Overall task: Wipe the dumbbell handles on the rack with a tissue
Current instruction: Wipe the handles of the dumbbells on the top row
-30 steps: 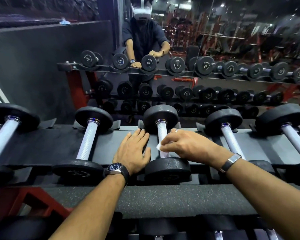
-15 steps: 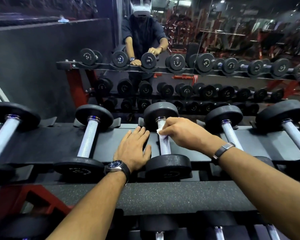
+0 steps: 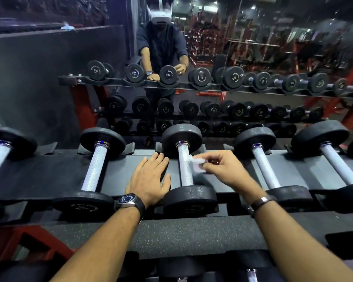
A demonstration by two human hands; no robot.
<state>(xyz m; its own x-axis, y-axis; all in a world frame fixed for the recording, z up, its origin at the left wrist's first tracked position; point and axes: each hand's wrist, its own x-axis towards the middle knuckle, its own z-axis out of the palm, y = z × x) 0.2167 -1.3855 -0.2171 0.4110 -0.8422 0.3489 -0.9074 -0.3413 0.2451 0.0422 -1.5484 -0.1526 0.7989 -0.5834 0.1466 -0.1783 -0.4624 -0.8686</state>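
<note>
Centre frame: your right hand point(image 3: 222, 171) is pinching the tissue point(image 3: 196, 165) against the dumbbell handle point(image 3: 184, 167); your left hand point(image 3: 149, 180), fingers point(image 3: 158, 159) released, is resting flat on the rack point(image 3: 39, 174).

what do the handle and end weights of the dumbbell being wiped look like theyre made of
The silver knurled handle looks like bare or plated metal: pale sheen, fine cross-hatched texture. The round black end weights look rubber- or urethane-coated: matte, lightly pebbled, with soft highlights. What lies beneath cannot be seen.
</note>
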